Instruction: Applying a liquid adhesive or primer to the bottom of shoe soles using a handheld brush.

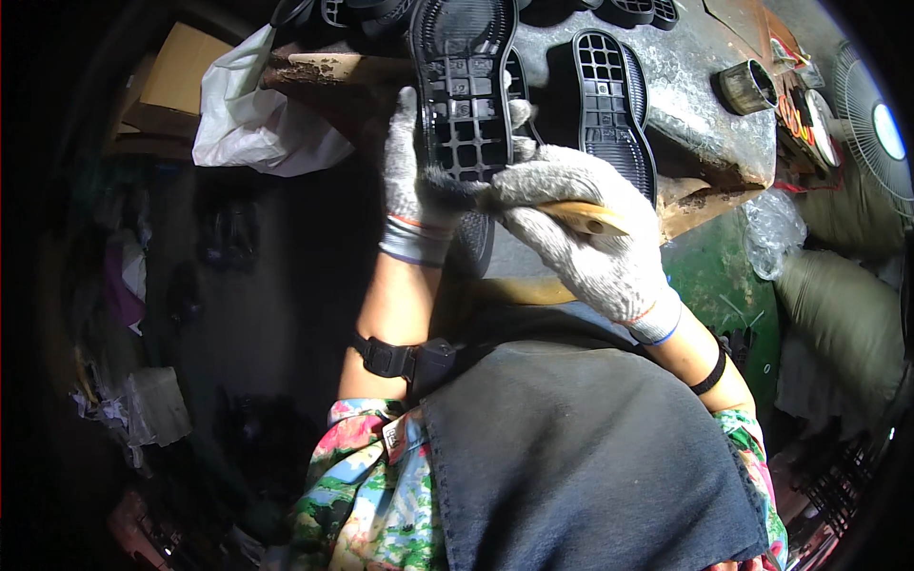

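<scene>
We see the black sole (pixel 466 95) held in front of the tabletop (pixel 685 90), its patterned face turned up toward us. Its long axis runs away from the person's body, leaning only slightly; the open grid at one end points back toward the apron (pixel 590 457), and the broad ribbed end points away, cut off by the upper edge of our view. Between these parts we find small raised marks moulded in boxes, which we leave uncopied.

The left hand (pixel 407 181), in a pale knitted glove, is closed around the sole, its thumb straight along the sole's left edge and some fingers showing past its right edge. The right hand (pixel 619 262), gloved alike, comes in from the sole's right and is curled about a brush (pixel 569 211), whose wooden handle points away from the sole and whose dark bristles lie over the grid end; we cannot tell whether they touch it.

Right of the sole, we see a second sole (pixel 609 105) lying grid-end away on the tabletop, and farther right a metal can (pixel 747 88) and a fan (pixel 871 124). Left of the sole hangs a white sack (pixel 248 114), with a cardboard box (pixel 181 71) beyond.
</scene>
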`<action>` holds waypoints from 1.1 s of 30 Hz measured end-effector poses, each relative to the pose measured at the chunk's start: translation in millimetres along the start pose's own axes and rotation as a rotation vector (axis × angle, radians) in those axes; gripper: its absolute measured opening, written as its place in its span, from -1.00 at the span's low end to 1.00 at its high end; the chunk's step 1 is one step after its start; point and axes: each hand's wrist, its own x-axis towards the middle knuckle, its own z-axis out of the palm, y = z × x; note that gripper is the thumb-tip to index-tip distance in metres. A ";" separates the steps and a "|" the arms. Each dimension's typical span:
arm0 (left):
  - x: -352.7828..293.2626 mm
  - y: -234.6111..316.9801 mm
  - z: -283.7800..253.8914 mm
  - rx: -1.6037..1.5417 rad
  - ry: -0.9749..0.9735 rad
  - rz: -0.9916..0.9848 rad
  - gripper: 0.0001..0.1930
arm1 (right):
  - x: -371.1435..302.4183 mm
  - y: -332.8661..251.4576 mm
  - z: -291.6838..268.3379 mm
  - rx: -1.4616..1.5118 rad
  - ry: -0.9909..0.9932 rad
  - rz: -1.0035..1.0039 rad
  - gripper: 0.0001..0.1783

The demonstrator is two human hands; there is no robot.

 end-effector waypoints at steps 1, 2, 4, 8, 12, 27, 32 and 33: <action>-2.7 4.0 1.5 0.020 0.052 0.014 -0.22 | -3.2 -1.1 -6.7 -0.019 -0.039 0.003 -0.78; -3.5 9.7 -1.9 0.008 0.083 -0.028 -0.20 | -7.9 -0.9 -17.2 -0.037 -0.046 0.018 -0.78; -8.2 26.3 -0.3 0.135 0.213 -0.023 -0.17 | -9.9 -1.2 -33.1 0.019 -0.128 0.059 -0.80; -17.7 33.6 16.4 0.411 0.402 0.021 -0.18 | -10.3 -12.2 -34.9 0.486 0.020 0.565 -0.76; -10.3 13.9 36.3 0.815 0.577 0.110 -0.23 | 12.8 4.7 -22.5 0.196 -0.147 0.373 -0.80; -50.7 6.4 9.7 0.216 0.532 -0.027 -0.48 | 58.9 33.6 -42.2 -0.373 0.124 0.169 -0.76; -76.6 4.1 20.8 -0.167 0.700 -0.065 -0.16 | 58.2 34.8 -56.1 -0.369 0.191 0.171 -0.80; -79.1 2.7 23.1 -0.169 0.700 -0.068 -0.16 | 58.0 35.6 -59.8 -0.372 0.191 0.174 -0.80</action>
